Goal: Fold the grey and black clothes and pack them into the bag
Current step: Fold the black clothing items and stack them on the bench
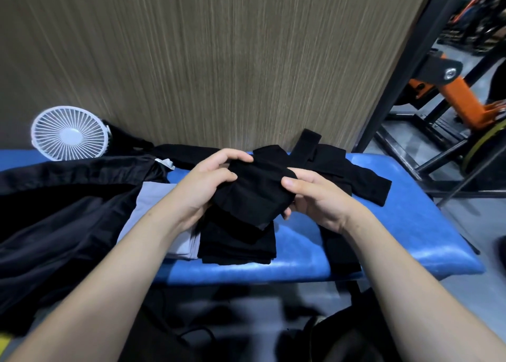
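Far left of the left hand (pixel 208 181), a white fan (pixel 69 133) stands on the blue table (pixel 301 263); a black bag (pixel 54 205) lies nearer, with a folded grey garment (pixel 153 197) just beside that hand. Both hands grip a black cloth (pixel 254 194), left fingers curled over its top, right hand (pixel 315 197) pinching its edge. Beneath lies a folded black stack (pixel 238 246); beyond the right hand, more black clothing (pixel 356 181).

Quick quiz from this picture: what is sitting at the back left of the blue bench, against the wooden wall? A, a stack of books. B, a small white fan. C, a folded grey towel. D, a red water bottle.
B: a small white fan with a round grille stands at the back left of the blue bench, beside the black bag, while both hands hold a black garment.
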### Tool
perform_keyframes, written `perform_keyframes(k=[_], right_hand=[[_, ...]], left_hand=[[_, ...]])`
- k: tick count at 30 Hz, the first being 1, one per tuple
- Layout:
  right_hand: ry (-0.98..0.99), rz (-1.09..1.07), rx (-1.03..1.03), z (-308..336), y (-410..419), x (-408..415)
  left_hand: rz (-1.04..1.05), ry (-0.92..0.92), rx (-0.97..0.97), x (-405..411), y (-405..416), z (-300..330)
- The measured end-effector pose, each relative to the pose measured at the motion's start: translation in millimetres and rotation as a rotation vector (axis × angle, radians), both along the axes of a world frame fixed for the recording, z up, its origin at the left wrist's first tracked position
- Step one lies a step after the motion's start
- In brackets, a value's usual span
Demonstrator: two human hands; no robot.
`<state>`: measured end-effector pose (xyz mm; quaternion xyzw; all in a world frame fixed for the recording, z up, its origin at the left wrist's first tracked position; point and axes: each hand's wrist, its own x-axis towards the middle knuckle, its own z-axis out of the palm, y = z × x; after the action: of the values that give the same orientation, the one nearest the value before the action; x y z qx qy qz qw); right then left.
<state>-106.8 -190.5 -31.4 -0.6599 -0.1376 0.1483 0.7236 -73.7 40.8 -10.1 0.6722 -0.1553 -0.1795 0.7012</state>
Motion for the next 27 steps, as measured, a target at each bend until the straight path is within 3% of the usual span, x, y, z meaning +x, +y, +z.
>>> perform_keyframes(k=[10,21,27], right_hand=[[0.134,0.200,-0.209,-3,4,-5],[0.061,-0.156,0.021,0,4,5],[-0.001,-0.142,-0.079,-1,10,1]], left_hand=[[0.055,-0.044,0.107,1,4,1],[0.084,-0.210,0.320,-3,14,3],[0.076,-0.226,0.380,-9,23,0]])
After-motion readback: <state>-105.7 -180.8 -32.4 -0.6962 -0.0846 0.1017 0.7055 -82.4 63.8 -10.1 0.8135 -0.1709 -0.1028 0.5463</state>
